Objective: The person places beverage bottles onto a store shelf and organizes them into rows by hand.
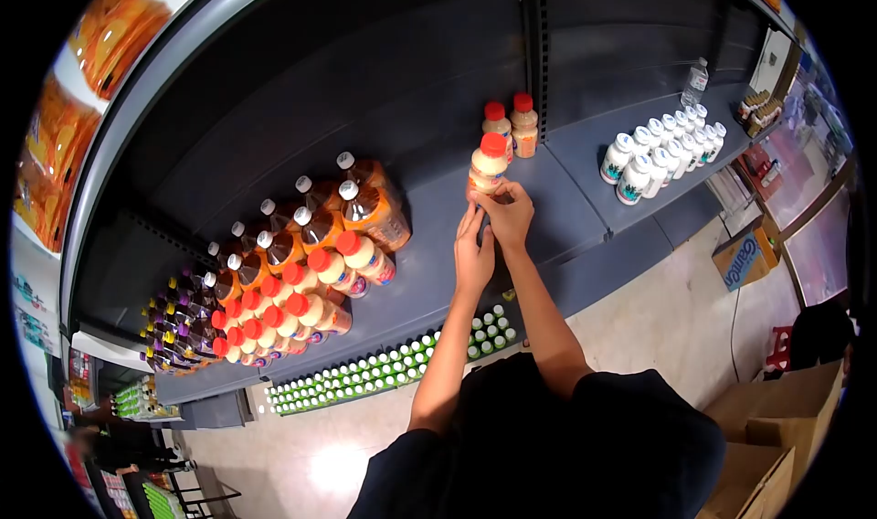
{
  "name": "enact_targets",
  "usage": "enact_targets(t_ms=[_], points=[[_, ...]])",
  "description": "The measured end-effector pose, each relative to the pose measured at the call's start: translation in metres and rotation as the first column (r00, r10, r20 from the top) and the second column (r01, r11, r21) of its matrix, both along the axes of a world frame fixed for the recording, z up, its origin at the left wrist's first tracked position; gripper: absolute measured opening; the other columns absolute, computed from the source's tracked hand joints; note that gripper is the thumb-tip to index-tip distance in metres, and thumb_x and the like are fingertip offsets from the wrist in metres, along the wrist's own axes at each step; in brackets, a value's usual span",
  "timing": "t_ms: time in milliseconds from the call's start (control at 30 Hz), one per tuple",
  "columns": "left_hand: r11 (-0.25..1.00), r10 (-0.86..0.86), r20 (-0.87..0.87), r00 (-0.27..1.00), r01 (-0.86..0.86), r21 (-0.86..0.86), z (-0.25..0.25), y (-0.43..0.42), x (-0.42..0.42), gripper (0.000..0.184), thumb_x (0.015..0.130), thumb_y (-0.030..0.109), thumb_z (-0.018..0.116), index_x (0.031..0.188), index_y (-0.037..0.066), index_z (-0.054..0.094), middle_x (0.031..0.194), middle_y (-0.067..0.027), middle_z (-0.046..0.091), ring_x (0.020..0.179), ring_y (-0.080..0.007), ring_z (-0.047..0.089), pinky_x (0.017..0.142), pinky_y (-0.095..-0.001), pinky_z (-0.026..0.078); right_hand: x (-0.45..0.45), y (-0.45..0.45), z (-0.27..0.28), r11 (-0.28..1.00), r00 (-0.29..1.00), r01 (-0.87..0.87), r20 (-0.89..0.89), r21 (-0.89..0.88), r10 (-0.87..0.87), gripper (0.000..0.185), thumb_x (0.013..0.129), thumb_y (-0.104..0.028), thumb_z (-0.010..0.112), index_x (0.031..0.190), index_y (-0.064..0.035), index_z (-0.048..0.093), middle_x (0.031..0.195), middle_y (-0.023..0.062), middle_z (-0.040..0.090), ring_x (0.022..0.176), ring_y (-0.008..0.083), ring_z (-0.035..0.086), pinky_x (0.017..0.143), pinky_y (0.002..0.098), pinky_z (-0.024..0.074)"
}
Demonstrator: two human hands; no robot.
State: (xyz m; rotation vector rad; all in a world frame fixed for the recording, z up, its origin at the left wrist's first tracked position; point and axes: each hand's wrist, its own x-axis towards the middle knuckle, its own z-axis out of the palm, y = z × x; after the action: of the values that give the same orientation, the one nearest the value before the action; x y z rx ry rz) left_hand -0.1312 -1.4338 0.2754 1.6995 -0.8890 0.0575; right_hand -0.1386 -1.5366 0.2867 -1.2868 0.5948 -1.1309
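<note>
Red-capped, the bottle (pixel 489 164) is clamped low by the fingers of the right hand (pixel 511 216) above the shelf (pixel 568 213), before the rear bottles (pixel 524 133) near its back edge, with the left hand (pixel 474 259) just below, its fingers' hold unclear, and a light, level grip seems best.

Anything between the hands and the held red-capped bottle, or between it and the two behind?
Nothing visible. The right hand grips the held red-capped bottle low down, left hand close below. Nothing shows between that bottle and the two rear bottles, though it partly hides one.
</note>
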Motion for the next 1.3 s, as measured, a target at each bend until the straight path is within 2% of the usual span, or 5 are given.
enact_targets(t_ms=[200, 367, 600, 933, 1300], points=[[0.998, 0.037, 0.044, 0.998, -0.039, 0.058, -0.011, -0.042, 0.018, 0.043, 0.095, 0.001, 0.050, 0.136, -0.005, 0.059, 0.153, -0.0282, 0.045, 0.142, -0.0426, 0.044, 0.118, -0.0440, 0.035, 0.025, -0.042, -0.010, 1.000, 1.000, -0.012, -0.024, -0.016, 0.012, 0.034, 0.072, -0.006, 0.091, 0.078, -0.0013, 0.058, 0.078, 0.0020, 0.065, 0.072, 0.0060, 0.058, 0.064, 0.0236, 0.0509], [0.999, 0.031, -0.171, 0.985, -0.035, -0.016, -0.018, -0.067, 0.040, 0.049, 0.092, -0.001, 0.047, 0.140, -0.004, 0.056, 0.154, -0.0244, 0.046, 0.141, -0.0405, 0.046, 0.115, -0.0397, 0.039, 0.049, -0.060, -0.012, 0.999, 0.994, -0.040, -0.103, -0.026, 0.037, 0.033, 0.072, -0.004, 0.090, 0.077, -0.0006, 0.057, 0.072, 0.0001, 0.062, 0.068, 0.0059, 0.056, 0.063, 0.0242, 0.0508], [0.998, 0.060, -0.251, 0.966, -0.067, -0.019, -0.021, -0.070, 0.061, 0.059, 0.084, -0.007, 0.042, 0.141, -0.003, 0.055, 0.151, -0.0232, 0.050, 0.140, -0.0357, 0.049, 0.114, -0.0363, 0.039, 0.083, -0.062, -0.043, 0.947, 0.981, 0.164, -0.055, -0.275, -0.186, 0.024, 0.074, -0.005, 0.088, 0.085, -0.0015, 0.068, 0.093, 0.0060, 0.059, 0.092, 0.0183, 0.061, 0.085, 0.0333, 0.0543], [0.997, 0.022, -0.221, 0.975, -0.005, 0.077, -0.013, -0.076, 0.074, 0.055, 0.083, -0.001, 0.055, 0.138, -0.001, 0.060, 0.156, -0.0208, 0.045, 0.135, -0.0325, 0.055, 0.108, -0.0338, 0.044, 0.080, -0.076, -0.043, 0.986, 0.977, -0.040, -0.214, -0.164, 0.004, 0.018, 0.081, -0.007, 0.081, 0.092, 0.0029, 0.071, 0.088, 0.0095, 0.074, 0.084, 0.0157, 0.073, 0.076, 0.0286, 0.0570], [0.984, 0.121, -0.012, 0.993, -0.121, -0.129, 0.047, 0.014, 0.038, 0.037, 0.095, 0.009, 0.064, 0.130, -0.002, 0.064, 0.144, -0.0187, 0.059, 0.125, -0.0284, 0.061, 0.100, -0.0324, 0.048, 0.063, -0.021, -0.013, 0.992, 0.996, -0.055, 0.060, -0.110, 0.062, 0.016, 0.092, 0.000, 0.067, 0.108, -0.0008, 0.065, 0.092, 0.0057, 0.068, 0.076, 0.0109, 0.065, 0.071, 0.0258, 0.0527]])
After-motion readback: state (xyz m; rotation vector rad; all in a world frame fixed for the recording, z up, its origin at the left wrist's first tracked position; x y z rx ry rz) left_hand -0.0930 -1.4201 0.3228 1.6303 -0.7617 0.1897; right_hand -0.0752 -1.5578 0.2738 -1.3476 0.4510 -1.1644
